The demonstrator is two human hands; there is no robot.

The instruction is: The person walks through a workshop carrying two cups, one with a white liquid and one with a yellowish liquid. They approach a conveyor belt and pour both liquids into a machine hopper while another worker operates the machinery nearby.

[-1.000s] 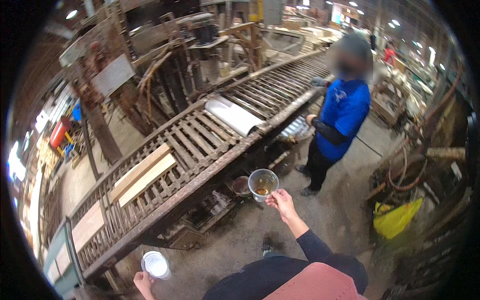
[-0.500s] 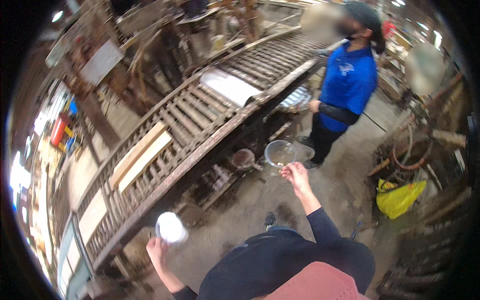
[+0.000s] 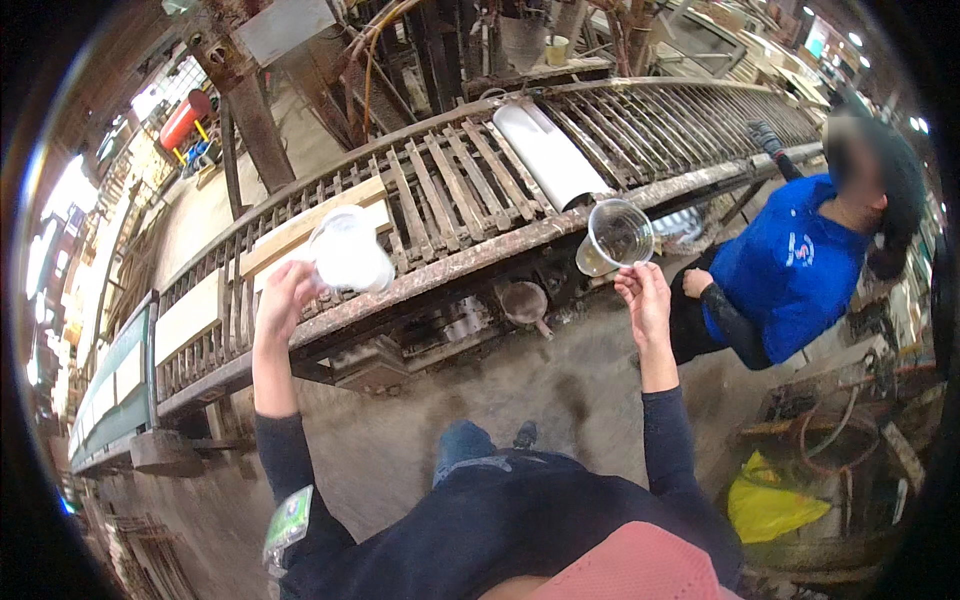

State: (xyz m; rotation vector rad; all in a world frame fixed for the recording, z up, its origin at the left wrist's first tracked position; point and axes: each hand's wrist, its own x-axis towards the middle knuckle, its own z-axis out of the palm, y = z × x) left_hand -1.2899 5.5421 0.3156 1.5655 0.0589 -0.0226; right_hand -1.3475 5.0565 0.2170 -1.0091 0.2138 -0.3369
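My left hand (image 3: 283, 300) pinches the edge of a whitish translucent plastic cup (image 3: 350, 250), smeared by motion and glare, so I cannot tell what is in it. The cup appears over the slatted bench, in front of two pale boards (image 3: 318, 222). With fingertips closed on its rim, my right hand (image 3: 645, 292) holds a clear plastic cup (image 3: 603, 258). That cup is tilted, its mouth facing me, and shows against the bench's front edge. Both hands are raised and well apart.
The slatted bench (image 3: 440, 200) runs across the view, with a curved white sheet (image 3: 545, 155) on it. A co-worker in a blue shirt (image 3: 790, 275) stands close on the right. A pan (image 3: 523, 301) sits below the bench; a yellow bag (image 3: 770, 505) lies low on the right.
Both hands have risen with their cups toward the bench. My view has turned, and the co-worker now appears lower and further right.
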